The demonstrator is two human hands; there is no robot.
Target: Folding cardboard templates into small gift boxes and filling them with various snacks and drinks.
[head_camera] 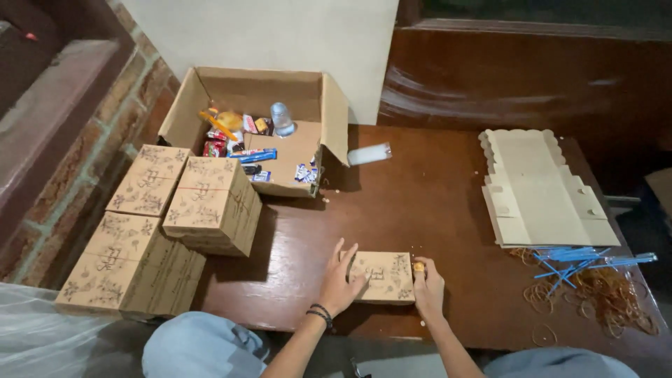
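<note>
Brown printed small box (383,276) lies between both hands: left hand (339,280) spread flat, fingers on its lid, right hand (428,285) curled against its far edge (stacked boxes (210,203) well left).

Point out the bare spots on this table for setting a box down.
Bare wood lies between the small box under both hands and the open carton, bordered right by the flat blanks. Crowded: stacked boxes left, rubber bands right.
</note>
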